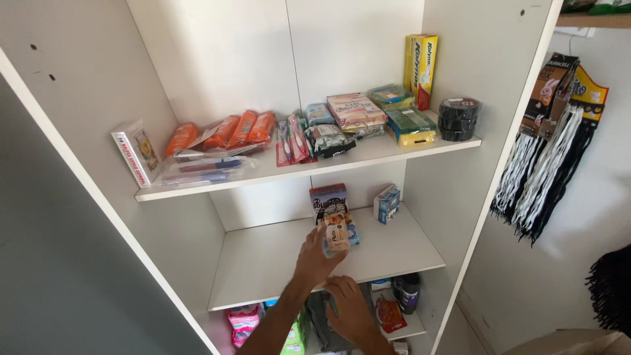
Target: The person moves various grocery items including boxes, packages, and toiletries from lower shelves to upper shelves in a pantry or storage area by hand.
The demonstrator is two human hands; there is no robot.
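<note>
on middle shelf (263, 263), left hand (317, 258) grips small packet (337, 235).

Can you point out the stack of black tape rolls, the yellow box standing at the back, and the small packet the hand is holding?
Black tape rolls (458, 118), head view, side of stack.
Yellow box (421, 69), head view, front face.
Small packet (337, 235), head view, its label.

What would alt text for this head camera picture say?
A person's left hand sets a small beige packet on the middle shelf of a white cabinet, while the right hand hovers just below. The upper shelf holds assorted small packaged goods.
</note>
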